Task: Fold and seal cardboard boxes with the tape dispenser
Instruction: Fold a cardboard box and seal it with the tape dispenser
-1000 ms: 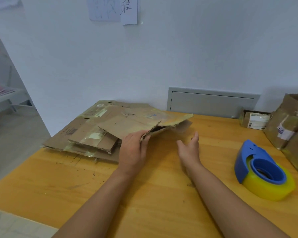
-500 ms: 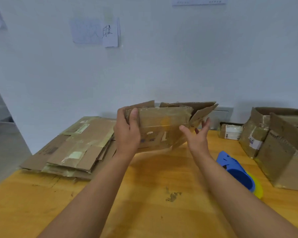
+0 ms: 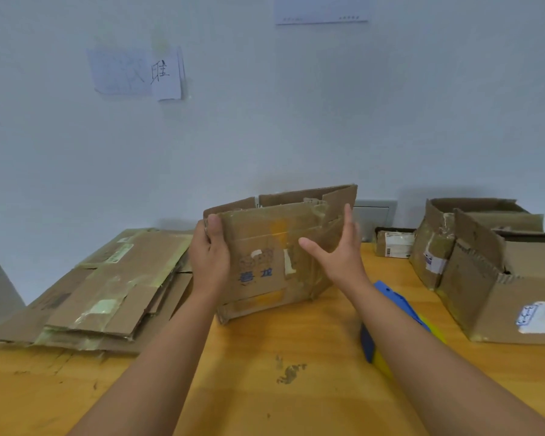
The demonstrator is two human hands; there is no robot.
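the left hand (image 3: 209, 259) is gripping the flattened cardboard box (image 3: 266, 256) by its left edge, thumb over the front, holding it upright above the wooden table (image 3: 265, 388). the right hand (image 3: 337, 250), fingers spread and holding nothing, is bracing its right side, likely to open it up. the tape dispenser (image 3: 390, 313) is lying just beside the right forearm, within reach.

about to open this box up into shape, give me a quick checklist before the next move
1. Left hand grips the box at its left edge: ok.
2. Right hand gripping the box: not ok, fingers spread open at its right side.
3. Box opened square: not ok, only partly open.
4. Bare table in front to set it on: ok.
5. Tape dispenser near: ok, beside right forearm.
6. Bottom flaps folded: cannot tell.
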